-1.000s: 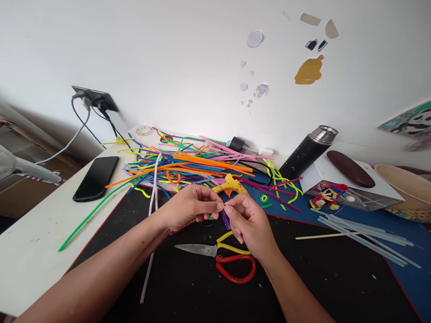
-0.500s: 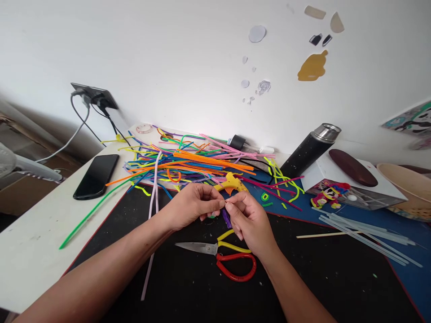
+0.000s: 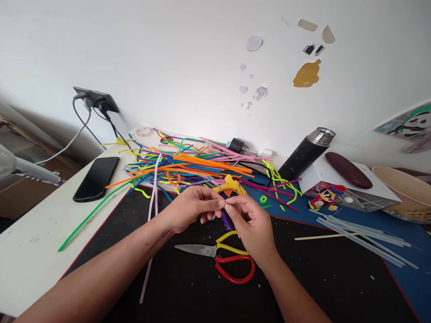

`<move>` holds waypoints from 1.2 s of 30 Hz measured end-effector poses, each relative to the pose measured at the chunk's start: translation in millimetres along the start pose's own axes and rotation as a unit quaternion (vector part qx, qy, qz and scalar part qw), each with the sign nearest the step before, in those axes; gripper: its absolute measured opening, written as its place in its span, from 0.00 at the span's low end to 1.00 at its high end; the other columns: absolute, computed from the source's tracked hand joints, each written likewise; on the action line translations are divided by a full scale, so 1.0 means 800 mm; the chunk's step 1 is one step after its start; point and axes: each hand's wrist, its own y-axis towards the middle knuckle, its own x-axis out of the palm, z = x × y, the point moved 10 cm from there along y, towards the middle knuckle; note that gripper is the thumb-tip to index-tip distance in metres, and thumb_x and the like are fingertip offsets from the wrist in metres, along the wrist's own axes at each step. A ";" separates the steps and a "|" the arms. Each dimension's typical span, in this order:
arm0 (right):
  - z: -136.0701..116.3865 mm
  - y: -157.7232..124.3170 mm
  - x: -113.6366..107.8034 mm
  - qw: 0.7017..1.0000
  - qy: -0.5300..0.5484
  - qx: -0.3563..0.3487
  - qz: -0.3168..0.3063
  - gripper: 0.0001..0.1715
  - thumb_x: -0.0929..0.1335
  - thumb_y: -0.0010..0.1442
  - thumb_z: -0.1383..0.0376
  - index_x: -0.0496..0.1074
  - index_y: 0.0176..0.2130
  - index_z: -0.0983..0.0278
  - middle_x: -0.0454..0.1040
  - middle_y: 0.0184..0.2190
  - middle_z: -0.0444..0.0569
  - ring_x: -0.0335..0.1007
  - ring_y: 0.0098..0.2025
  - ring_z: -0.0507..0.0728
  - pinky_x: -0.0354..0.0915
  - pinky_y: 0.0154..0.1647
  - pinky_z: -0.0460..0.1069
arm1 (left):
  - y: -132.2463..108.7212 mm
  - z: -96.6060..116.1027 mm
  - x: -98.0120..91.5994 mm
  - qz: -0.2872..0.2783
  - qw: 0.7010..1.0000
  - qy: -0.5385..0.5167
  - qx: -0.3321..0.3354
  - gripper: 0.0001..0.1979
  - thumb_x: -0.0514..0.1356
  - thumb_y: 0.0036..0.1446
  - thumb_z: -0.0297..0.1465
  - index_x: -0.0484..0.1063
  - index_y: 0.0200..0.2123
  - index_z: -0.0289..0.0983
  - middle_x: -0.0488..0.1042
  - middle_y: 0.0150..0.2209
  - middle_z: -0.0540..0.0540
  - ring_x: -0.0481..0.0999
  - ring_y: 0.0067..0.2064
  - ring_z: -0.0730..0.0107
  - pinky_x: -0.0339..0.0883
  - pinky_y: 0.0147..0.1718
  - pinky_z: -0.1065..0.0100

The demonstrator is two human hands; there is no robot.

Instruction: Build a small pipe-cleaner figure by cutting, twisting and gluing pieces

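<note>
My left hand [image 3: 190, 207] and my right hand [image 3: 251, 224] meet fingertip to fingertip above a black mat [image 3: 188, 287]. Both pinch a small purple pipe-cleaner piece [image 3: 225, 220], whose ends hang down between them. Just beyond my fingers lies a yellow glue gun [image 3: 232, 185]. Scissors [image 3: 222, 258] with one yellow and one red handle lie on the mat under my right hand. A heap of coloured pipe cleaners [image 3: 188, 166] spreads behind my hands.
A black phone [image 3: 96, 178] lies on the white table [image 3: 30, 251] at left, near a wall socket [image 3: 96, 98] with cables. At right are a black flask [image 3: 305, 154], a white box [image 3: 350, 184], a bowl [image 3: 402, 190], clear glue sticks [image 3: 363, 235] and a wooden skewer [image 3: 323, 235].
My hands stay pinched together on the purple piece, with only slight finger movement. The view has shifted a little.
</note>
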 end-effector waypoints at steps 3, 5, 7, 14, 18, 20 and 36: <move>0.001 0.000 -0.001 1.000 0.006 0.005 -0.002 0.07 0.72 0.70 0.59 0.78 0.41 0.60 0.66 0.20 0.37 0.55 0.17 0.48 0.52 0.17 0.45 | 0.000 -0.005 0.004 -0.016 0.999 -0.032 -0.008 0.24 0.82 0.40 0.46 0.82 0.29 0.32 0.79 0.25 0.47 0.67 0.21 0.81 0.57 0.17 0.78; 0.001 -0.001 -0.002 1.000 0.005 0.003 -0.003 0.07 0.72 0.70 0.59 0.78 0.41 0.60 0.66 0.20 0.37 0.55 0.17 0.48 0.52 0.17 0.45 | 0.000 -0.006 0.004 -0.019 0.999 -0.041 -0.009 0.24 0.82 0.40 0.45 0.82 0.29 0.32 0.79 0.25 0.47 0.68 0.21 0.81 0.57 0.17 0.78; -0.001 -0.002 -0.003 1.000 -0.002 -0.003 0.000 0.07 0.72 0.70 0.59 0.78 0.41 0.60 0.67 0.21 0.37 0.56 0.17 0.49 0.54 0.18 0.45 | 0.000 -0.006 0.003 -0.015 0.999 -0.040 -0.007 0.23 0.82 0.41 0.44 0.82 0.29 0.32 0.78 0.25 0.48 0.68 0.21 0.80 0.57 0.17 0.78; -0.008 -0.004 -0.003 0.998 -0.049 -0.035 0.009 0.05 0.72 0.70 0.61 0.78 0.41 0.60 0.69 0.22 0.39 0.59 0.21 0.51 0.58 0.23 0.46 | 0.000 -0.006 0.000 -0.009 1.000 -0.026 -0.007 0.24 0.81 0.41 0.45 0.81 0.30 0.32 0.78 0.24 0.48 0.69 0.22 0.80 0.58 0.17 0.78; -0.014 -0.005 -0.003 0.996 -0.075 -0.050 0.015 0.05 0.72 0.70 0.62 0.78 0.41 0.60 0.66 0.20 0.37 0.58 0.20 0.50 0.56 0.21 0.46 | 0.001 -0.009 0.000 -0.011 1.000 -0.026 -0.013 0.23 0.81 0.42 0.44 0.81 0.30 0.33 0.78 0.25 0.48 0.69 0.22 0.79 0.58 0.17 0.78; -0.014 -0.005 -0.004 0.995 -0.081 -0.051 0.018 0.05 0.72 0.70 0.62 0.78 0.40 0.61 0.68 0.21 0.38 0.59 0.20 0.50 0.57 0.21 0.46 | 0.001 -0.008 0.001 -0.015 1.000 -0.022 -0.014 0.23 0.81 0.42 0.45 0.82 0.30 0.33 0.78 0.25 0.48 0.69 0.22 0.79 0.58 0.17 0.78; -0.009 -0.003 -0.003 0.999 -0.044 -0.032 0.001 0.07 0.73 0.68 0.59 0.80 0.38 0.59 0.76 0.24 0.43 0.66 0.22 0.53 0.62 0.24 0.48 | -0.001 -0.001 0.001 -0.028 0.999 0.021 -0.005 0.23 0.82 0.42 0.44 0.81 0.31 0.32 0.80 0.26 0.47 0.72 0.23 0.77 0.64 0.19 0.77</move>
